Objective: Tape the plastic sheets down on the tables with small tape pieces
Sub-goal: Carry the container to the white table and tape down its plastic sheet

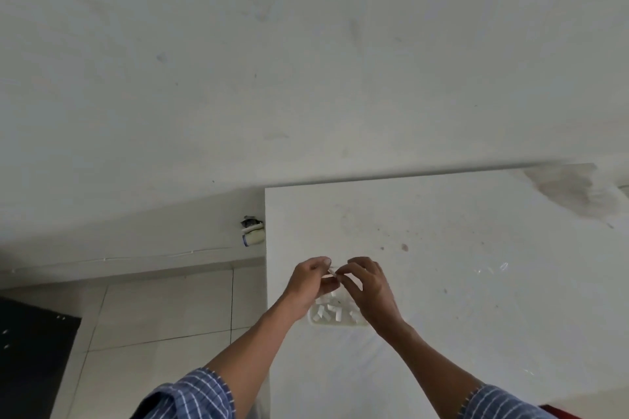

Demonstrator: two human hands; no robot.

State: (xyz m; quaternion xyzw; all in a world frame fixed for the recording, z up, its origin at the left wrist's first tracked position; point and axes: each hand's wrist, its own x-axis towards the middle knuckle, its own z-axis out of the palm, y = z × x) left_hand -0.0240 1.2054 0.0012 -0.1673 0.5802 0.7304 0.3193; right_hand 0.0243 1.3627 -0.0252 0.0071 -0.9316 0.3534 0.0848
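Just below frame centre, above the white table [442,333], the left hand [311,279] and right hand [369,286] both pinch one small tape piece [333,271], fingertips clamped on its ends. It should probably be kept taut and unfolded, then pressed onto the plastic sheet [493,269] glinting at right.

- The tape piece [333,271], pinched between the fingertips of the left hand [308,282] and the right hand [369,286], is mostly covered by them and too small to show its shape.
- The white tray [315,321] on the tabletop [476,316] lies partly under both wrists. Its far rim is hidden, and the tape bits [328,309] in it cannot be counted.
- The plastic sheet [503,265] shows only as faint glints; its edges cannot be made out.
- The tabletop runs off the right and bottom edges.
- A dark object [30,350] is cut by the left edge and cannot be identified.
- A small wall fitting [252,233] is blurred.
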